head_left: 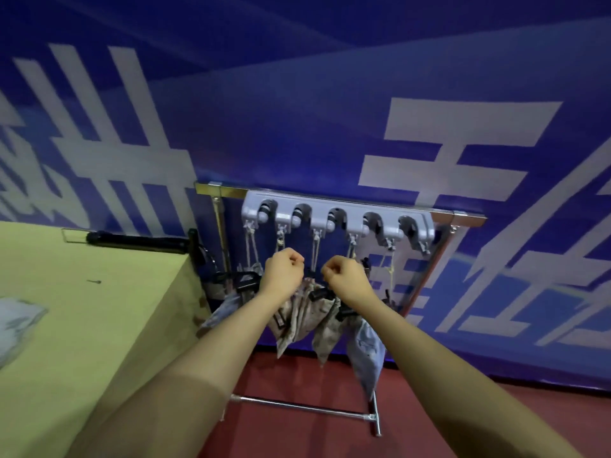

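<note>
A grey rack with several roller clips and small hooks is mounted on a metal stand. Folded patterned umbrellas hang below it on pale cords. A blue-grey umbrella hangs lowest on the right. My left hand and my right hand are raised side by side just under the middle hooks. Both have curled fingers, with thumb and forefinger pinched together at the thin cord of an umbrella between them. The black handle of that umbrella shows between my hands; its cord is mostly hidden.
A yellow-green table stands at the left with a black folded umbrella at its far edge and a grey cloth at the left. A blue banner wall is behind. The stand's foot bar lies on the red floor.
</note>
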### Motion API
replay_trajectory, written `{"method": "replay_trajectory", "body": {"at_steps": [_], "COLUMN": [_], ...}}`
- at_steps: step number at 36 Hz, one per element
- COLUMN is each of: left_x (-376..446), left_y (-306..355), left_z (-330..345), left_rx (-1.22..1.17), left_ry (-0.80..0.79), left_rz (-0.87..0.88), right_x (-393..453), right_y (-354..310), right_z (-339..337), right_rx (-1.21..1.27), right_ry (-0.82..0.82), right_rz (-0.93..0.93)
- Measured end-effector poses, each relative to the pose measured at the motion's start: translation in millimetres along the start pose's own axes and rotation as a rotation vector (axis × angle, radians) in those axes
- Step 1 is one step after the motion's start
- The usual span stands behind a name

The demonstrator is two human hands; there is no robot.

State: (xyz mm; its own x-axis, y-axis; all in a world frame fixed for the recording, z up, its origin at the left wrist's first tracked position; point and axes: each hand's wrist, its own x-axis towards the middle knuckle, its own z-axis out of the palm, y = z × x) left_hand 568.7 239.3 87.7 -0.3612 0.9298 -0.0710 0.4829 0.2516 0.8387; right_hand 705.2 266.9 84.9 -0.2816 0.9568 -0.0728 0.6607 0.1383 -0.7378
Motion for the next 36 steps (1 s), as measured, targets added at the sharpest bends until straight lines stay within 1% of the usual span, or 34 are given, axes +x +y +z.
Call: {"method": "replay_trajectory", "body": {"at_steps": [7,8,13,18,23,31,36], "left_x": [-3.0,-3.1,0.1,4.4,7.7,-2.5,-2.8], "left_y": [-64.1,-66.4,-122.8,-179.3,-241.0,-322.6,-365.9], "left_z": [-89.0,-90.5,-164.4,-231.6,-296.1,-361.1,-383.4], "left_rx": [0.019,0.009,-0.004,0.059,0.12,0.119,0.179], "left_ry": [0.087,0.091,0.125,0.142,0.127,0.1,0.087], "left_rz": [-0.026,-0.029,-0.069,-0.085,-0.177,-0.332,-0.378], "right_x": [-3.9,-4.9,-1.6,0.1,4.4,13.6,20.0], "right_y": [-68.7,-71.4,-129.8,-181.5,-223.9,-260.0,-268.5], "right_z": [76.0,77.3,151.7,225.3,304.0,389.4,440.3], "right_rx": [0.013,0.004,0.017,0.024,0.042,0.016,-0.12], "right_ry": [-0.075,-0.072,-0.112,-0.158,-0.235,-0.399,-0.529], "right_rz": [-0.072,-0.074,-0.113,-0.127,-0.136,-0.12,-0.189]}}
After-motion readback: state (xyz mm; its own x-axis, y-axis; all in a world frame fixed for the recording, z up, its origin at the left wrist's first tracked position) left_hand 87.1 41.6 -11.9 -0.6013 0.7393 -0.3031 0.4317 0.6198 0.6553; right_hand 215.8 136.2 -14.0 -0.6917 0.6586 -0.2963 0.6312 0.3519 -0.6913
